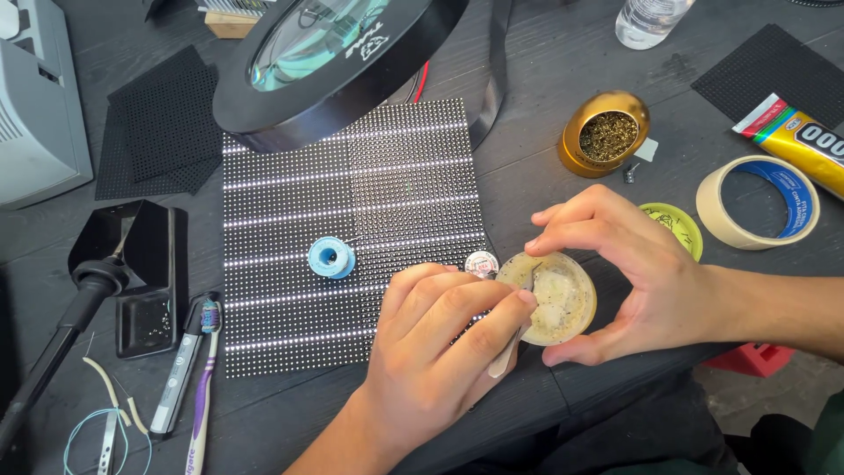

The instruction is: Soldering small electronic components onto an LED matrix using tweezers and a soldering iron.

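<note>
both hands are closest to us, low in the picture. from biggest to smallest: the dark counter [563, 79] holds it all. on it lies a big black panel [352, 220] full of tiny dots in rows, some rows shining white. over its top edge hangs a big round magnifier [325, 53] with a black ring. a grey box [35, 97] sits at the far left. black mesh sheets [163, 123] lie beside it. the left hand [431, 352] has its fingers [475, 312] pinched on thin metal tweezers [514, 339], and the tips dip into a small round jar [554, 299] of pale yellow paste. the right hand [629, 277] has its fingers [558, 220] curled round that jar, thumb on the near side, so the jar sits on the counter just off the right edge of the panel. a roll of tan tape [756, 202] and a yellow tube [796, 141] lie well to the right. a gold holder [602, 132] full of brass wool stands behind the jar. a purple toothbrush [204, 378] and a grey pen [176, 387] lie at the left. a small blue spool [331, 258] rests on the panel. a tiny round tin [481, 263] is just beside the jar.
</note>
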